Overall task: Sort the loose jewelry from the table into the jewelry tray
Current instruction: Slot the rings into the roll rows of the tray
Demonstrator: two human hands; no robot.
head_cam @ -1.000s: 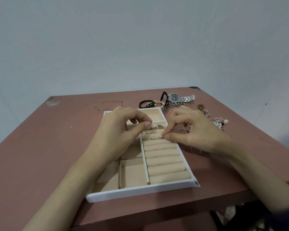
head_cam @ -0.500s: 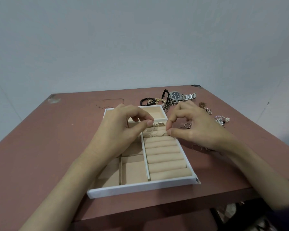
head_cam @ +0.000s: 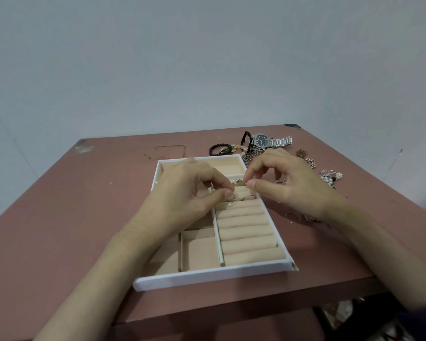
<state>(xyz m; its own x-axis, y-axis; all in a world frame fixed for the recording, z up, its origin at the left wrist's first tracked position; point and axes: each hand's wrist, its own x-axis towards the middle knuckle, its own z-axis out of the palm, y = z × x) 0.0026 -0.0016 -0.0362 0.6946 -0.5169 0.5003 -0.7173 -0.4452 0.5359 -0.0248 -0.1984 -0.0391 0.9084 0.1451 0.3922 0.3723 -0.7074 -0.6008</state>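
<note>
Both hands hover over the far end of the white tray (head_cam: 208,276) on the brown table (head_cam: 59,230). Right hand (head_cam: 289,188) has thumb and forefinger closed on the edge of a small coiled ring (head_cam: 239,181) standing at the top padded roll. Left hand (head_cam: 187,193) is curled, thumb and forefinger nearly meeting beside that ring; whether it grips anything I cannot tell. More rings (head_cam: 247,198) sit in the next slot. Behind the tray lie a watch (head_cam: 262,140), a black bracelet (head_cam: 220,150) and chains (head_cam: 250,157); loose rings (head_cam: 293,217) lie near the right wrist.
</note>
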